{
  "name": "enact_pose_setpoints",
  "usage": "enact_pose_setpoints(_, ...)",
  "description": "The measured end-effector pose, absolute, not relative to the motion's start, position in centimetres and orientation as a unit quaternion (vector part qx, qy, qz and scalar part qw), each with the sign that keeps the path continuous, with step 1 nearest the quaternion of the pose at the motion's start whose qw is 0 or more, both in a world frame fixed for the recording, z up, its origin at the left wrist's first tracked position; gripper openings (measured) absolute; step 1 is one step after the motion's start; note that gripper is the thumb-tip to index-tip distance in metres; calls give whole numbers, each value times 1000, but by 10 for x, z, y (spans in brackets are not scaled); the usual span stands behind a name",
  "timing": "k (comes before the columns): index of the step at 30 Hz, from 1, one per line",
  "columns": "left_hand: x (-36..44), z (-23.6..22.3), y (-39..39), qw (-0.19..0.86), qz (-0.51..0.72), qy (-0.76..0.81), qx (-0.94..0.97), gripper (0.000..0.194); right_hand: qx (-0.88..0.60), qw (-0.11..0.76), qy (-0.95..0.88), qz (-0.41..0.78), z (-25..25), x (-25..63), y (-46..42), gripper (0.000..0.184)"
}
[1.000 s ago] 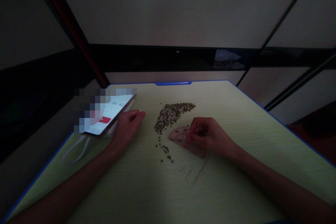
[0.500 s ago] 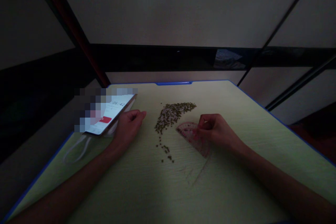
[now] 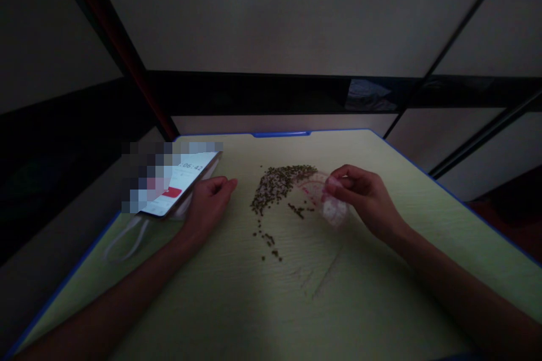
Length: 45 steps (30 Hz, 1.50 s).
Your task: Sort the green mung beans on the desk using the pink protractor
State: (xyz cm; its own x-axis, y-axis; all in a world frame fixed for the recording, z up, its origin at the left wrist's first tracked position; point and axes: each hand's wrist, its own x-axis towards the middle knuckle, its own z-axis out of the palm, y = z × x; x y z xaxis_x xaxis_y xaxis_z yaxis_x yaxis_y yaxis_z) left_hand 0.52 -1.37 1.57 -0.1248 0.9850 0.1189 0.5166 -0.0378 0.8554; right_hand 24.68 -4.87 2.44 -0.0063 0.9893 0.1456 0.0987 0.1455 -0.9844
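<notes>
My right hand (image 3: 359,192) pinches a clear plastic protractor (image 3: 315,189) with red markings, tilted up off the table and slightly blurred. Its left end reaches the right side of a pile of small dark green beans or seeds (image 3: 277,183). Beneath and left of the protractor lies a small row of loose seeds (image 3: 296,210). More stray seeds (image 3: 269,240) trail from the pile toward me. My left hand (image 3: 210,203) rests closed on the table beside the phone, thumb pointing right; whether anything is inside it is hidden.
A lit phone (image 3: 182,180) showing a timer leans at the left, with a white cable (image 3: 127,242) looping from it. The pale table (image 3: 212,304) has a blue rim. Scratch-like marks (image 3: 328,273) show on its surface at right. Cabinet panels (image 3: 275,17) stand behind.
My right hand has lifted the protractor from the tabletop and moved it away from me and rightward, uncovering a short row of seeds. My left hand has stayed in place.
</notes>
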Motion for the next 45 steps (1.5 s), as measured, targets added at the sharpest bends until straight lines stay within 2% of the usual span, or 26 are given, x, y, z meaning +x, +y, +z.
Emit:
enact_pose_setpoints(8, 4, 15, -14, 286, 410, 624, 600, 35, -531, 386, -669, 349, 19, 247, -53, 7)
enact_pose_setpoints(12, 4, 14, -13, 283, 412, 626, 599, 35, -547, 355, -687, 322, 19, 243, -55, 6)
enact_pose_setpoints(45, 5, 17, -15, 277, 405, 633, 599, 34, -541, 341, -725, 256, 19, 247, -54, 5)
